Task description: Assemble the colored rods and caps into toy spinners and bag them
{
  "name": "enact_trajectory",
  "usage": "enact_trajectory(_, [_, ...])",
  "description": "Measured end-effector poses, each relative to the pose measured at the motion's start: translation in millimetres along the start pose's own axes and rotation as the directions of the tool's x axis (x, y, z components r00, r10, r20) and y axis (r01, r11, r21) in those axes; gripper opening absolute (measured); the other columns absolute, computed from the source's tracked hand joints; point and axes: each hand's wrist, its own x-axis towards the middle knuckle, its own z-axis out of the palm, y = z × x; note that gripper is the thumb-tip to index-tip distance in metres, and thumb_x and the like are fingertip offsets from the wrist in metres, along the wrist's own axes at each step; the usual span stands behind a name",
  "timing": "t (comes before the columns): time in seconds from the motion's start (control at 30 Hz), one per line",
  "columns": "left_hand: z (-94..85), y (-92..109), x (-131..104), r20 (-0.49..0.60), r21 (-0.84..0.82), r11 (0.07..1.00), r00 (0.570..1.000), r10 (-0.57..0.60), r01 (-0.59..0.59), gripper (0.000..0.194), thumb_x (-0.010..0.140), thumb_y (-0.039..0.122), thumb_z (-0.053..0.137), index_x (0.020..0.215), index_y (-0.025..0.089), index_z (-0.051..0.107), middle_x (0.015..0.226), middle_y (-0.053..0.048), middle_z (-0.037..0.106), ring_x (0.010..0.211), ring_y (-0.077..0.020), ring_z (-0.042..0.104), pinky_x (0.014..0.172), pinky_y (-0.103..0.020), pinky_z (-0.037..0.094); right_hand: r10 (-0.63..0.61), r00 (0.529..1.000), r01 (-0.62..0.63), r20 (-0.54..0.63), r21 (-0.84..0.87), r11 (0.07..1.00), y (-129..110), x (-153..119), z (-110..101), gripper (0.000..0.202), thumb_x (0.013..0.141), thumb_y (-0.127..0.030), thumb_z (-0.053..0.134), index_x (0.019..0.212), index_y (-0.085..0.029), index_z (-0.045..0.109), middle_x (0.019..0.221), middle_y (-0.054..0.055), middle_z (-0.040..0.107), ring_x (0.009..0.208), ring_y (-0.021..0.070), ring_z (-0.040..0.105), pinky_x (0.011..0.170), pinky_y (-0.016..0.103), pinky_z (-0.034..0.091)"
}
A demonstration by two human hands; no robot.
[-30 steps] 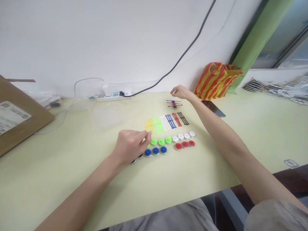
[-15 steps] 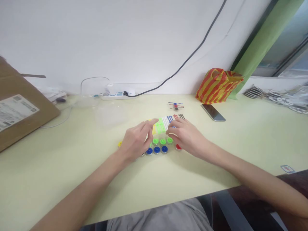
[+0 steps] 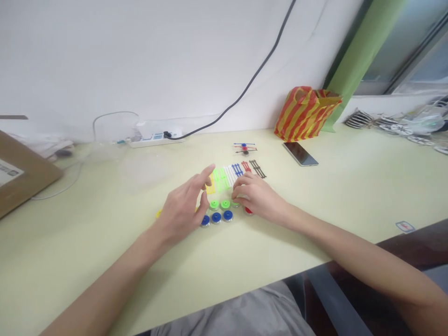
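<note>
My left hand point(image 3: 185, 200) hovers over the left part of the pieces with thumb and forefinger apart, nothing between them. Closed fingertips of my right hand point(image 3: 254, 192) are at the right-hand green disc point(image 3: 235, 203); what they pinch is hidden. Beside it are other green discs point(image 3: 225, 204), with blue discs point(image 3: 216, 217) in front. A red disc point(image 3: 248, 211) lies under my right hand. Behind lie yellow strips point(image 3: 210, 185), green strips point(image 3: 220, 179), white strips point(image 3: 230, 175), blue strips point(image 3: 237, 169), red strips point(image 3: 246, 166) and black strips point(image 3: 258, 169).
Three assembled pieces point(image 3: 245, 148) lie farther back. A phone point(image 3: 301, 154) and a striped bag point(image 3: 306, 113) are at the right rear. A power strip point(image 3: 156, 140) is by the wall, a cardboard box point(image 3: 28, 172) at left.
The view has shifted to the right. My left thumb and forefinger have spread wider, and my right hand has moved off the black and red strips, down toward the green disc.
</note>
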Motion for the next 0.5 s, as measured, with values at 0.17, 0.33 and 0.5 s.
enact_trajectory(0.17, [0.2,-1.7,-0.5,0.013,0.004,1.000,1.000,-0.008,0.008,0.067,0.097,0.008,0.046,0.158,0.025,0.025,0.108,-0.006,0.064,0.092,-0.0153,0.063,0.082,-0.030,0.054,0.021,1.000,-0.022,0.018,0.007,1.000,-1.3,0.8,-0.5,0.007,0.091,-0.015,0.069,0.090,-0.017,0.076,0.096,0.009,0.068,0.099,0.0235,0.054,0.088,0.038,0.043])
enact_trajectory(0.33, [-1.9,-0.2,0.8,0.013,0.014,1.000,1.000,0.005,-0.005,0.061,0.098,0.010,0.045,0.155,0.024,0.028,0.108,-0.007,0.064,0.095,-0.0170,0.063,0.085,-0.032,0.053,-0.002,0.997,0.006,-0.082,0.054,0.999,-1.3,3.6,-3.5,0.010,0.092,-0.015,0.068,0.085,-0.017,0.074,0.097,0.008,0.069,0.098,0.0228,0.056,0.089,0.039,0.045])
enact_trajectory(0.5, [-1.5,1.0,0.8,-0.031,0.050,0.998,0.999,-0.035,0.037,0.031,0.099,0.029,0.057,0.127,0.022,0.046,0.106,-0.006,0.066,0.092,-0.0201,0.065,0.081,-0.035,0.054,0.035,0.935,0.064,-0.352,0.265,0.962,-12.1,5.5,-11.4,0.008,0.094,-0.023,0.069,0.087,-0.022,0.071,0.090,0.005,0.068,0.089,0.0199,0.059,0.085,0.037,0.048])
